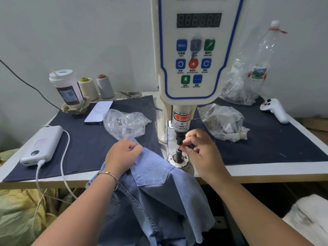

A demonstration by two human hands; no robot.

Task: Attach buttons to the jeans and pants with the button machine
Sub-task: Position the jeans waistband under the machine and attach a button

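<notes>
Denim in light blue, the jeans [156, 189], lies draped over the near edge of the table [266, 172], with the upper part resting on the tabletop just left of the lower die [178, 154] of the button machine [197, 50]. The left hand [122, 157] grips a bunched fold of the jeans, fingers curled round the fabric. The right hand [200, 151] is beside the lower die, thumb and forefinger pinched together at the die top; what they pinch is too small to identify. The upper punch [179, 139] stands directly above the die, apart from it.

Containers:
- Clear plastic bag [124, 124], left of the machine column, on the dark mat [85, 139]; it holds small metallic parts, not identifiable individually.
- Second clear bag [221, 121], right of the column; it holds dark small contents.
- Third clear bag [237, 87], far right against the wall; dark contents lie at its bottom.
- Clear plastic bottle [266, 48], upright behind the third bag; fill level cannot be determined.
- Lidded cup [66, 87], far left, seated in a brown paper holder; it holds a dark drink.

Other items: two thread cones [88, 88] stand beside the cup. A phone [98, 111] lies near the cup. A white power bank [42, 145] with a cable lies at the left edge. A white controller [274, 110] lies at the far right.
</notes>
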